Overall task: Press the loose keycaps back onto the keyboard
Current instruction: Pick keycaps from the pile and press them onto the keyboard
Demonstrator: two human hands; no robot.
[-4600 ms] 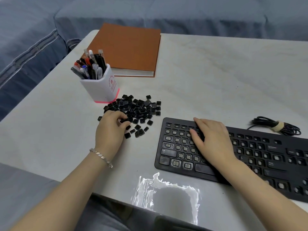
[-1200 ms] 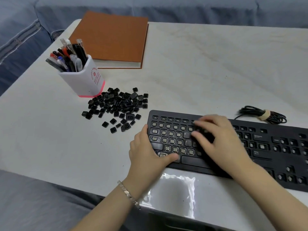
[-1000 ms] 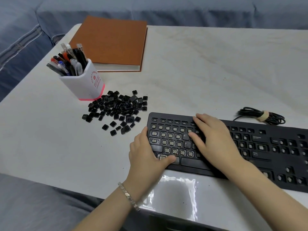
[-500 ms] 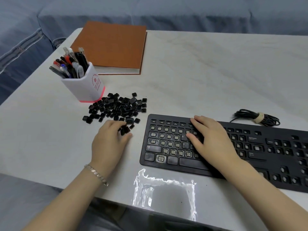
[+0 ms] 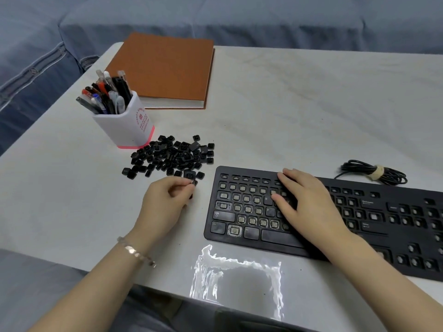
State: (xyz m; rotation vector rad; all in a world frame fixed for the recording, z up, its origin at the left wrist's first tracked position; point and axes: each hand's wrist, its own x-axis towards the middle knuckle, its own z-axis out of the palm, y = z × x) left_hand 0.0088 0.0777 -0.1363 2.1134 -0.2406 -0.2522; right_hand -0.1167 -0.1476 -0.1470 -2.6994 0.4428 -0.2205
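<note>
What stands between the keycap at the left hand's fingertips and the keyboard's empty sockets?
Nothing visible: only bare table separates the left hand, pinching a keycap, from the keyboard. The right hand lies flat over the middle sockets, covering those; the left-side ones are exposed.

The loose keycaps lay heaped on the white table, small black squares just beyond the keyboard's left end (some upside down, a few strays nearer). One keycap was pinched at the fingertips of the left hand. The black keyboard lay flat, most left-side sockets bare, R and F seated.
</note>
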